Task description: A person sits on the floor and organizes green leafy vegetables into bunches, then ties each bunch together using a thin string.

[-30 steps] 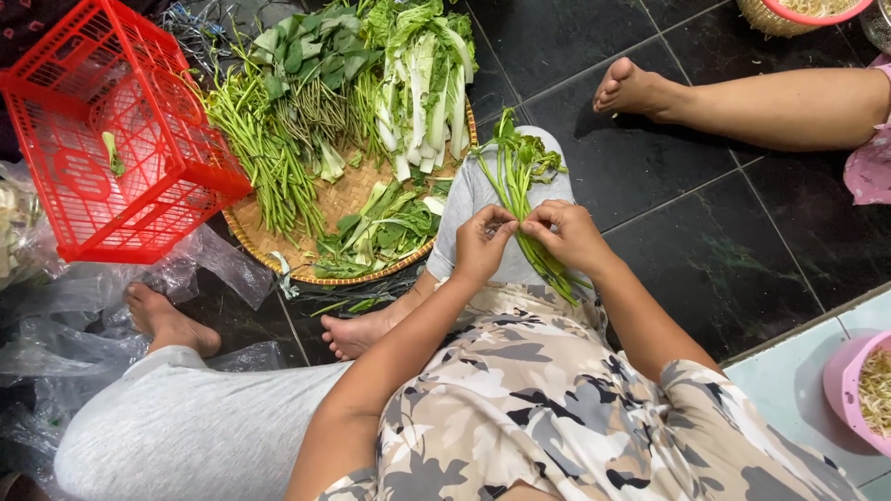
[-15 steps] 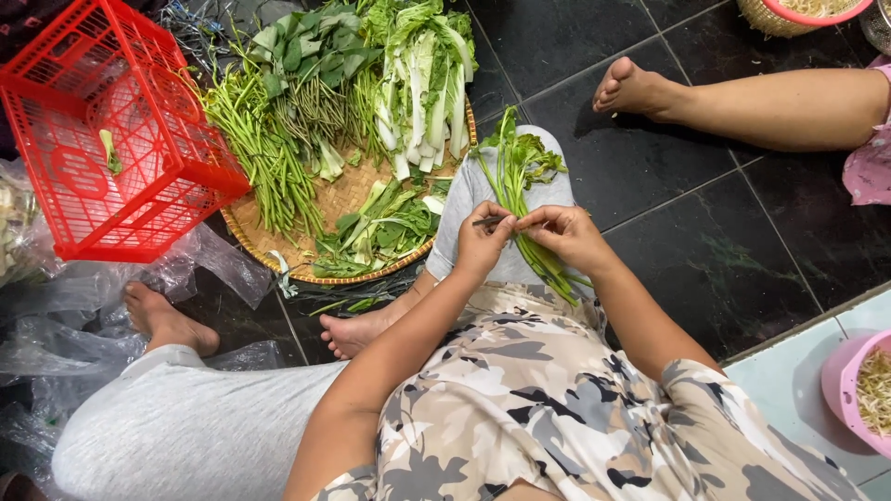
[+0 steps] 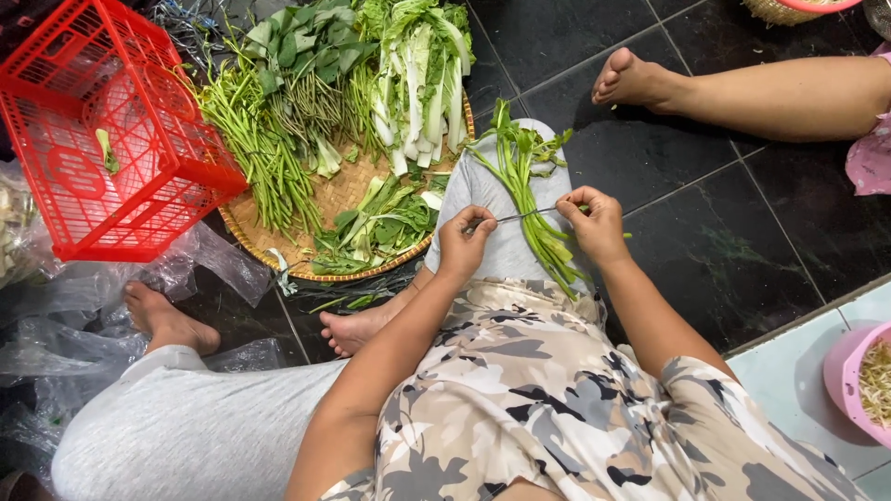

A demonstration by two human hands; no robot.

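Your hands have drawn apart since a moment ago, when they met at one spot over your knee. Now your left hand and right hand each pinch one end of a thin pale strand, stretched straight between them. Both hands are closed narrow, fingertips pressed on the strand.

The strand hangs just above a bunch of greens lying along your grey-clad knee, leaves pointing far, stems running near under your right hand.

Left of the knee sits a round woven tray piled with leafy greens, long beans and pale-stemmed cabbage. Farther left stands a red basket, tipped on clear plastic bags.

Another person's foot rests on the dark tiles at far right. A pink bowl sits near right.
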